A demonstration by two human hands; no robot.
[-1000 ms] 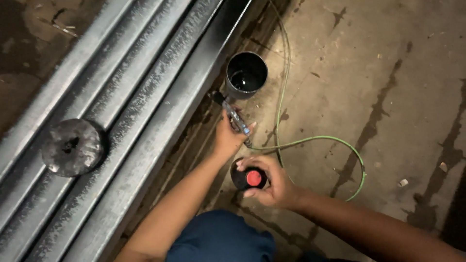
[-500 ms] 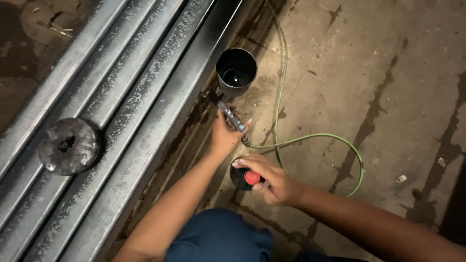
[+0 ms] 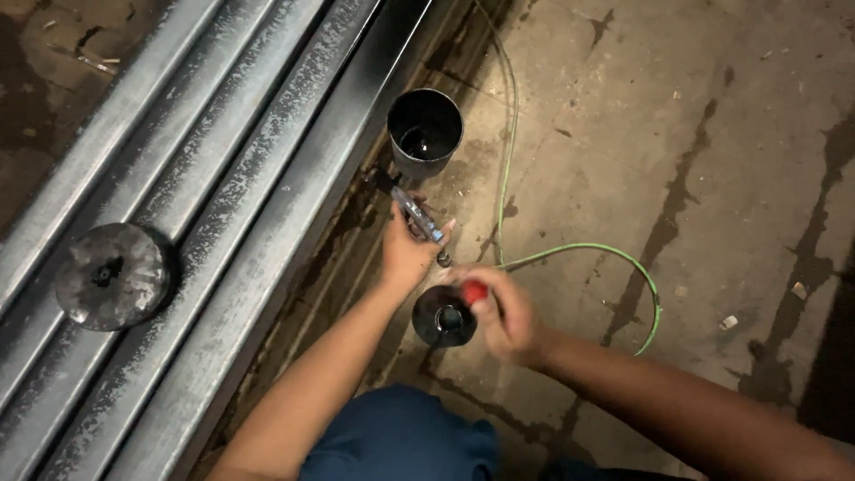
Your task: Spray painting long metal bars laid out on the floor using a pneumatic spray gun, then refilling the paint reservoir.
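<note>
Two hands work low on the concrete floor (image 3: pixel 712 160); left hand (image 3: pixel 405 254) grips a spray gun (image 3: pixel 419 216), long axis pointing up-left at the black cup (image 3: pixel 425 134), nozzle tip hidden. Right hand (image 3: pixel 503 312), blurred, pinches a red cap (image 3: pixel 474 291) above a small dark bottle (image 3: pixel 443 318).

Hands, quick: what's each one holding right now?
Left hand: closed on a spray gun.
Right hand: closed on a red cap over a small black can.
</note>
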